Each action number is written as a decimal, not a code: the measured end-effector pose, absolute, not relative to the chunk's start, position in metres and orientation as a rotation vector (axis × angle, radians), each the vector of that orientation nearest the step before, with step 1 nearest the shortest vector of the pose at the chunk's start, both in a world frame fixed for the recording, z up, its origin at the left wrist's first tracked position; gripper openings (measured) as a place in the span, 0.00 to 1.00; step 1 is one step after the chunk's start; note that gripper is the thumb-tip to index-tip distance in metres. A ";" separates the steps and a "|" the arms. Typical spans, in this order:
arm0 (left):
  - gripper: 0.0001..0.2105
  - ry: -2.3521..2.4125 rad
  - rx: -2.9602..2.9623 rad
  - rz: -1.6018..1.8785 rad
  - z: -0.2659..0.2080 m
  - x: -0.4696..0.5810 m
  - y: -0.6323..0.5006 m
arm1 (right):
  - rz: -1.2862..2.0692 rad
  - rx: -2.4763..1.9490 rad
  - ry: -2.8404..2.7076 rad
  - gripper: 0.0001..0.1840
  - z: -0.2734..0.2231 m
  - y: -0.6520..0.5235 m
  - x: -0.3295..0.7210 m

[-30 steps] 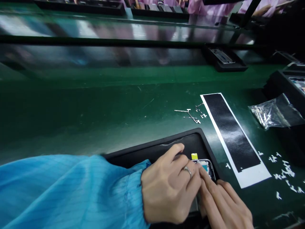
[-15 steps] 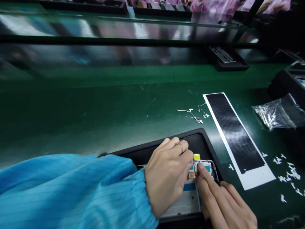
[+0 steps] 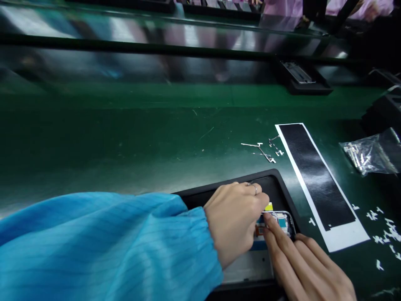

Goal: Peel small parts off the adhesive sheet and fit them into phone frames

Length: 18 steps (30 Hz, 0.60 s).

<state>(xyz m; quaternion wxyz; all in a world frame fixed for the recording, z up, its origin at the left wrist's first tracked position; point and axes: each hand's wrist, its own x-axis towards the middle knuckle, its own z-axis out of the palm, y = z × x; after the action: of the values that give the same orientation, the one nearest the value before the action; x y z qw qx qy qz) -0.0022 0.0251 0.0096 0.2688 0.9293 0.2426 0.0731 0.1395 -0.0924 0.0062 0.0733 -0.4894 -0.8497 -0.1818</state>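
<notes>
An opened phone [image 3: 250,265] with exposed internal parts lies in a black tray [image 3: 280,184]. Over its upper part my left hand [image 3: 236,219] is closed, fingers curled in a pinch; what its fingertips hold, if anything, is hidden. My right hand [image 3: 308,263] is at the phone's right side, two fingertips close together on its upper inside, beside the left fingers. A yellow tab [image 3: 269,207] sticks out at the phone's top edge. An orange flex cable [image 3: 260,230] shows between the hands.
Right of the tray lies a black-and-white sheet [image 3: 319,179]. White scraps [image 3: 388,232] and thin strips [image 3: 265,154] are scattered nearby. Further right is a clear bag [image 3: 369,152] of small parts. Another tray [image 3: 310,87] holds a phone frame. People in pink sleeves [image 3: 283,12] are opposite.
The view has shifted slightly, moving everything rightward in the picture. My left hand has tilted over the phone and covers more of the orange cable. My right fingertips stay on the phone.
</notes>
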 end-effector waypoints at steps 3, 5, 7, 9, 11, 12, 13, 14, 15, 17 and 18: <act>0.10 0.634 2.468 0.114 0.012 -0.009 0.029 | -0.496 -1.433 -2.551 0.23 0.003 -0.090 0.142; 0.11 0.643 2.505 0.079 0.014 -0.013 0.030 | -0.464 -1.426 -2.532 0.24 0.005 -0.088 0.142; 0.11 0.646 2.564 0.095 0.015 -0.013 0.030 | -0.436 -1.400 -2.522 0.26 0.007 -0.084 0.141; 0.11 0.667 2.614 0.148 0.014 -0.013 0.028 | -0.418 -1.359 -2.534 0.28 0.008 -0.080 0.139; 0.10 0.681 2.636 0.217 0.012 -0.011 0.026 | -0.418 -1.342 -2.543 0.30 0.007 -0.079 0.137; 0.10 0.688 2.638 0.248 0.012 -0.011 0.025 | -0.429 -1.341 -2.547 0.30 0.006 -0.079 0.136; 0.10 0.693 2.639 0.279 0.013 -0.010 0.025 | -0.449 -1.341 -2.551 0.29 0.004 -0.080 0.135; 0.10 0.691 2.641 0.292 0.015 -0.010 0.025 | -0.477 -1.336 -2.558 0.27 0.003 -0.081 0.134; 0.10 0.685 2.636 0.256 0.019 -0.009 0.026 | -0.503 -1.338 -2.573 0.25 0.002 -0.083 0.133; 0.09 0.710 2.581 0.025 0.032 -0.009 0.029 | -0.531 -1.386 -2.608 0.22 0.001 -0.086 0.130; 0.09 0.739 2.540 -0.111 0.040 -0.010 0.032 | -0.533 -1.424 -2.619 0.20 0.002 -0.088 0.128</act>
<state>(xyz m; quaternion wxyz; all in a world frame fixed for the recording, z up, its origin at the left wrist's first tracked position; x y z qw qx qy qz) -0.0102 0.0317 0.0395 0.2445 0.9303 0.2706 -0.0406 0.1277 -0.0879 0.0021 0.0566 -0.4696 -0.8633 -0.1758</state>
